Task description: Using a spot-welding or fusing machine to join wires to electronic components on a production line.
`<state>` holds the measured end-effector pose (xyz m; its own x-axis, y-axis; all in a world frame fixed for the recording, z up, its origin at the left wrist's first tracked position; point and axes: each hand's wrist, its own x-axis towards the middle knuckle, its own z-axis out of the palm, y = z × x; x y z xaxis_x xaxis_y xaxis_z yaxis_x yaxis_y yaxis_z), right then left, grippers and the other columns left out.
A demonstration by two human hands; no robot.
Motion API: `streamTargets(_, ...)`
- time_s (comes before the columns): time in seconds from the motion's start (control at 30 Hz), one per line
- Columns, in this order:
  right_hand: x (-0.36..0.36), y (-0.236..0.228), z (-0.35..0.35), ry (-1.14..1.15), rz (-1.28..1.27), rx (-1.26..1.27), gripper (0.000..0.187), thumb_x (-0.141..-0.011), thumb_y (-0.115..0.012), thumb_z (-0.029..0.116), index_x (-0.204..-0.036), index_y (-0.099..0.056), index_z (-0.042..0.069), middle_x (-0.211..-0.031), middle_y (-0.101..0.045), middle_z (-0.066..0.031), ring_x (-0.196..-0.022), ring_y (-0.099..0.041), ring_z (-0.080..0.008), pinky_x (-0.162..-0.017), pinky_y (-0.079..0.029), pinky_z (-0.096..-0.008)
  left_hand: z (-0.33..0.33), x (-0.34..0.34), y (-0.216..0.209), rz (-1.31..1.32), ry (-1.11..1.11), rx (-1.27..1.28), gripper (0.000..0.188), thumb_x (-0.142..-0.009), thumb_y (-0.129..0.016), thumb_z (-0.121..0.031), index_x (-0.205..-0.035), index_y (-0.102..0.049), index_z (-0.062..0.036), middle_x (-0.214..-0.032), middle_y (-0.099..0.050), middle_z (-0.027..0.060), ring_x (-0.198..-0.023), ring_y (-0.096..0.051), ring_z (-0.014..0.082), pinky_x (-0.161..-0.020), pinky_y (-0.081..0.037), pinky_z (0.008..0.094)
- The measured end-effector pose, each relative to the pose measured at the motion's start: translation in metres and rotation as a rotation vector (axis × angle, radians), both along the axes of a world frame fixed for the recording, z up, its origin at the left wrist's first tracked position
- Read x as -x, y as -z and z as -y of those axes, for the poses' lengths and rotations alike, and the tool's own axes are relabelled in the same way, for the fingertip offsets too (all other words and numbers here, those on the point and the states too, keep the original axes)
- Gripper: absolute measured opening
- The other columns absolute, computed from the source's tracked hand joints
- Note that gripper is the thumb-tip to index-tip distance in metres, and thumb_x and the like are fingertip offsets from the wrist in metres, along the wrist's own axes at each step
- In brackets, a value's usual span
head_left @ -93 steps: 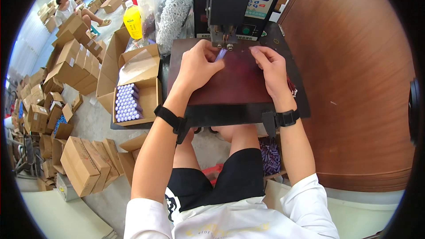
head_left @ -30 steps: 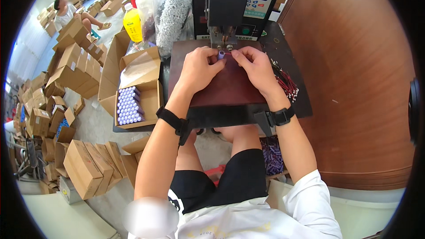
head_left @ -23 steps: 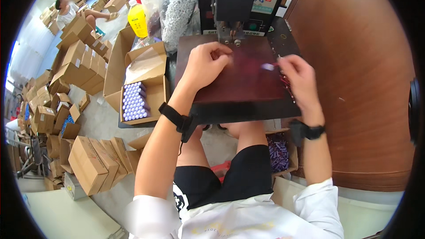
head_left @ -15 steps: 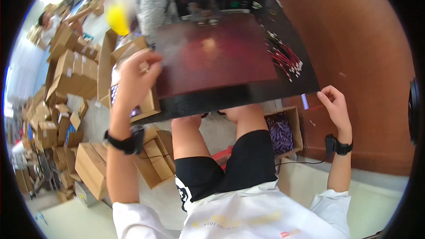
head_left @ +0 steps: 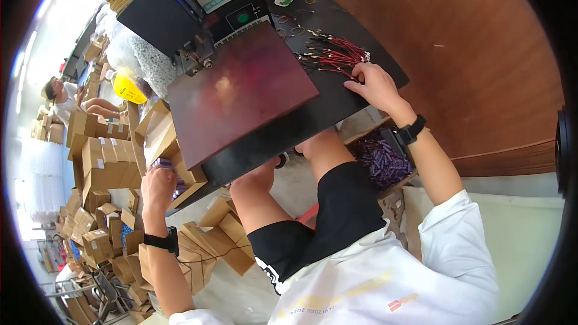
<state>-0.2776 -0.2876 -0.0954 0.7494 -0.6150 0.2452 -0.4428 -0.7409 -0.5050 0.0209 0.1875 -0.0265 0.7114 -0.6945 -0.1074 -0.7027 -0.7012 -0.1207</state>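
My left hand (head_left: 158, 189) is curled closed at the near end of a cardboard box (head_left: 194, 179) at the table's left side. Purple cylindrical cells (head_left: 179, 186) show in the box beside its fingers; whatever the fingers hold is hidden. At the right of the black table, my right hand (head_left: 376, 88) has its thumb and forefinger brought together at the white-tipped ends of a bunch of red and black wire leads (head_left: 337, 55). One lead appears to run between those fingertips.
A black machine (head_left: 226, 6) with a screen, buttons and metal electrodes (head_left: 201, 57) stands behind a dark red board (head_left: 253, 93). Below the table's right edge is a box of purple cells (head_left: 382, 159). Cardboard boxes (head_left: 111, 162) crowd the left; another person (head_left: 66, 96) sits beyond.
My view has turned toward the right. My left hand has lowered to the box and closed. My right hand has moved from beyond the table's edge onto the wire leads.
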Motion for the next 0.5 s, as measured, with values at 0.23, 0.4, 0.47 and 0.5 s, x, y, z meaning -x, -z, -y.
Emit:
streamTargets(0.23, -0.014, -0.012, 0.001, 0.048, -0.228, -0.185, 0.024, -0.085, -0.077, 0.024, -0.093, -0.072, 0.002, -0.095, -0.073, -0.0201, -0.095, -0.069, -0.0385, -0.082, -0.053, -0.0473, 0.012, 0.002, 0.004, 0.037, -0.034, -0.154, 0.021, -0.079, -0.080, -0.026, -0.080, -0.075, -0.0057, -0.095, -0.072, 0.0158, -0.097, -0.068, 0.0356, -0.083, -0.054, 0.0456)
streamTargets(0.4, -0.015, -0.016, 0.013, -0.074, -0.103, -0.229, 0.019, -0.086, -0.075, 0.014, -0.097, -0.071, -0.001, -0.098, -0.073, -0.0216, -0.099, -0.069, -0.0398, -0.084, -0.053, -0.0461, 0.016, 0.002, -0.003, 0.064, -0.023, -0.269, 0.025, -0.084, -0.079, -0.030, -0.087, -0.076, -0.0056, -0.096, -0.074, 0.0161, -0.101, -0.068, 0.0335, -0.086, -0.055, 0.0455)
streamTargets(0.47, -0.013, -0.009, 0.022, -0.095, -0.050, -0.196, 0.021, -0.085, -0.074, 0.009, -0.102, -0.071, -0.004, -0.096, -0.072, -0.0220, -0.094, -0.070, -0.0384, -0.083, -0.053, -0.0443, 0.019, 0.004, -0.012, 0.086, -0.135, -0.144, 0.028, -0.086, -0.078, -0.030, -0.093, -0.071, -0.0038, -0.094, -0.073, 0.0181, -0.095, -0.069, 0.0349, -0.083, -0.054, 0.0467)
streamTargets(0.5, -0.011, -0.006, 0.026, -0.122, 0.003, -0.161, 0.024, -0.085, -0.074, 0.004, -0.106, -0.071, -0.006, -0.093, -0.072, -0.0223, -0.089, -0.070, -0.0370, -0.081, -0.054, -0.0425, 0.020, 0.006, -0.018, 0.086, -0.130, -0.145, 0.028, -0.086, -0.078, -0.030, -0.093, -0.071, -0.0038, -0.094, -0.073, 0.0181, -0.095, -0.069, 0.0349, -0.083, -0.054, 0.0467)
